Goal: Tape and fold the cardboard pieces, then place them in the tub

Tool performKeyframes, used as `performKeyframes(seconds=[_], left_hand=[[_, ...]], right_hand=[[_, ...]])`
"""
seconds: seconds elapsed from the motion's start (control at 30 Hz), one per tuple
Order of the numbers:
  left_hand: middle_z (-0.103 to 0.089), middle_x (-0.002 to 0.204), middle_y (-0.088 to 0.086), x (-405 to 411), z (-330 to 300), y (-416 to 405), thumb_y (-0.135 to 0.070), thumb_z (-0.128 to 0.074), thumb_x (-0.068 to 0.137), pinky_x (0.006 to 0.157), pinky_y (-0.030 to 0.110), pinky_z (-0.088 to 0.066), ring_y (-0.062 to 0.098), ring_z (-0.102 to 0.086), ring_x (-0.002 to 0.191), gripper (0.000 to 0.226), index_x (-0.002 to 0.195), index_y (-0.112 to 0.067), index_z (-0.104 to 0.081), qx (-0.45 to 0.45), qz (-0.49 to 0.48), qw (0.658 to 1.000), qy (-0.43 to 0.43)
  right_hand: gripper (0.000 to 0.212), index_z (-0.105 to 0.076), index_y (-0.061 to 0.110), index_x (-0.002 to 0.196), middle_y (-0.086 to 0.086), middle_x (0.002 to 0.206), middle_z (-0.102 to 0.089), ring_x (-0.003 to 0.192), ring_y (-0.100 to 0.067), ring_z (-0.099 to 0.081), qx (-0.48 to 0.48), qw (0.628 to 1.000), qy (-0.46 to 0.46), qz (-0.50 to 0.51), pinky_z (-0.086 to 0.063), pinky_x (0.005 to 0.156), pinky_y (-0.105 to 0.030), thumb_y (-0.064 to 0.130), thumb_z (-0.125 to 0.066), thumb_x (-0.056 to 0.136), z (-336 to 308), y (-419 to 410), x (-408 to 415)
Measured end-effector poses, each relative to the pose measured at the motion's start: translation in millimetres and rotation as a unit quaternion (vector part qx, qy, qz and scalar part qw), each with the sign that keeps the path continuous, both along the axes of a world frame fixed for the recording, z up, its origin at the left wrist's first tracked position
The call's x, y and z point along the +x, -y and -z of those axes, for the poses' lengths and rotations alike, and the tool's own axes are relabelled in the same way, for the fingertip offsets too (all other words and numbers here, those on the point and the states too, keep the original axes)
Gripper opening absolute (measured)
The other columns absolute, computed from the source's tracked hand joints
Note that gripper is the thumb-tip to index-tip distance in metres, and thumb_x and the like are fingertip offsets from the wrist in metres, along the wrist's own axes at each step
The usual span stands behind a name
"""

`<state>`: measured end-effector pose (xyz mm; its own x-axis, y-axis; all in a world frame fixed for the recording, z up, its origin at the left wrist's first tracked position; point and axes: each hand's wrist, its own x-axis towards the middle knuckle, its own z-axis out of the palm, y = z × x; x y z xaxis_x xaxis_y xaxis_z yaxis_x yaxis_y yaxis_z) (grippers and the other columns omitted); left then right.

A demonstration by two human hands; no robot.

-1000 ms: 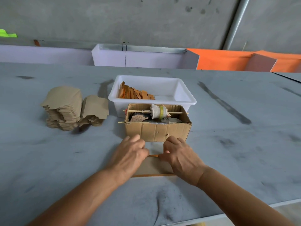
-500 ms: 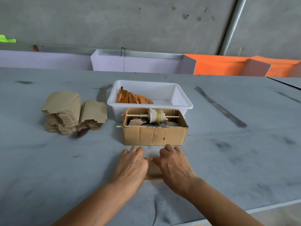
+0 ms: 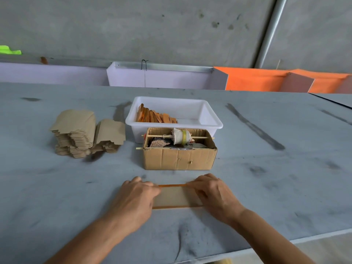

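Hands now spread apart vs 0.5 s ago, my left hand [image 3: 136, 199] & right hand [image 3: 213, 193] pressing ends of cardboard piece [image 3: 174, 196] flat on table [image 3: 57, 197], fingers slightly curled, just in front of cardboard box [image 3: 179, 159], tub [image 3: 213, 119] behind it.

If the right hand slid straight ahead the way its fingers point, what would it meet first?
The right hand points away and slightly left, so it would probably first meet the cardboard box beyond the cardboard piece it presses. Bare table lies between; exact heading is uncertain.
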<state>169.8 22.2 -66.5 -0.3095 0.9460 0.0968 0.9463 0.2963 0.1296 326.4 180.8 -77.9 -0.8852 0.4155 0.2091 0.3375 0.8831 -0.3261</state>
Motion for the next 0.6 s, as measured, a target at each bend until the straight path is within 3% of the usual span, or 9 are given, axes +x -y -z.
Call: performKeyframes(seconds=[0.07, 0.13, 0.2, 0.27, 0.33, 0.37, 0.47, 0.6], left_hand=[[-0.053, 0.131, -0.016, 0.4, -0.6, 5.5, -0.058, -0.048, 0.087, 0.094, 0.028, -0.037, 0.015, -0.043, 0.109, 0.052, 0.135, -0.037, -0.046, -0.008, 0.016, 0.999, 0.031], [-0.053, 0.129, -0.012, 5.1, -1.3, 7.3, -0.070, -0.049, 0.079, 0.096, 0.027, -0.035, 0.014, -0.042, 0.112, 0.060, 0.130, -0.038, -0.050, -0.041, 0.049, 0.998, -0.021], [-0.064, 0.107, -0.010, 10.7, -7.7, 7.8, -0.063, -0.063, 0.074, 0.086, 0.021, -0.043, 0.011, -0.054, 0.102, 0.041, 0.104, -0.036, -0.068, -0.007, 0.092, 0.993, -0.067], [-0.063, 0.068, -0.015, 8.9, -7.7, 7.2, -0.056, -0.073, 0.062, 0.061, 0.014, -0.049, 0.006, -0.061, 0.071, 0.023, 0.066, -0.034, -0.071, 0.041, 0.144, 0.983, -0.103], [-0.057, 0.057, -0.014, 7.8, -8.9, 6.6, -0.048, -0.062, 0.067, 0.050, 0.013, -0.046, 0.004, -0.059, 0.062, 0.025, 0.054, -0.028, -0.067, 0.058, 0.161, 0.980, -0.101], [-0.058, 0.059, -0.013, 6.3, -8.8, 6.3, -0.043, -0.057, 0.073, 0.053, 0.015, -0.046, 0.005, -0.059, 0.066, 0.027, 0.056, -0.025, -0.068, 0.066, 0.157, 0.981, -0.093], [-0.064, 0.085, -0.006, -0.7, -10.2, 3.9, -0.032, -0.055, 0.092, 0.079, 0.025, -0.044, 0.007, -0.053, 0.092, 0.025, 0.078, -0.016, -0.069, 0.095, 0.111, 0.989, 0.030], [-0.072, 0.086, -0.002, -6.5, -23.0, -4.5, -0.021, -0.072, 0.082, 0.081, 0.031, -0.049, 0.012, -0.064, 0.085, 0.006, 0.080, -0.017, -0.075, 0.190, 0.002, 0.948, 0.253]], right_hand=[[0.035, -0.055, 0.027, 0.129, 0.004, 0.121, -0.060, 0.115, -0.017, -0.047, -0.054, 0.998, 0.024, -0.013, -0.039, 0.097, -0.032, 0.035, -0.049, 0.095, -4.6, 2.3, 5.3], [0.055, -0.047, 0.031, 0.131, 0.006, 0.125, -0.056, 0.117, -0.013, -0.044, -0.067, 0.994, 0.078, -0.021, -0.037, 0.100, -0.032, 0.057, -0.058, 0.083, -9.5, 4.0, 11.3], [0.057, -0.049, 0.030, 0.125, 0.009, 0.128, -0.054, 0.120, -0.011, -0.044, -0.006, 0.994, 0.107, -0.034, -0.034, 0.102, -0.030, 0.062, -0.060, 0.078, -11.0, 8.0, 12.5], [0.045, -0.055, 0.026, 0.116, 0.010, 0.130, -0.055, 0.121, -0.012, -0.045, 0.059, 0.994, 0.085, -0.045, -0.032, 0.100, -0.027, 0.056, -0.058, 0.082, -10.1, 12.3, 11.2], [0.038, -0.060, 0.021, 0.113, 0.009, 0.138, -0.049, 0.122, -0.016, -0.048, 0.097, 0.991, 0.075, -0.056, -0.031, 0.098, -0.027, 0.049, -0.052, 0.088, -9.1, 16.8, 10.5], [0.038, -0.062, 0.019, 0.114, 0.007, 0.142, -0.046, 0.123, -0.019, -0.048, 0.105, 0.990, 0.070, -0.056, -0.031, 0.098, -0.028, 0.046, -0.050, 0.090, -8.3, 17.6, 10.6], [0.031, -0.064, 0.017, 0.108, 0.005, 0.132, -0.056, 0.120, -0.018, -0.049, 0.098, 0.992, 0.044, -0.058, -0.033, 0.096, -0.028, 0.038, -0.051, 0.090, -9.1, 18.5, 12.1], [0.011, -0.068, 0.014, 0.091, 0.003, 0.083, -0.065, 0.082, -0.019, -0.057, -0.007, 0.996, -0.082, 0.029, -0.040, 0.072, -0.026, 0.018, -0.057, 0.090, -17.7, 16.0, 7.1]])
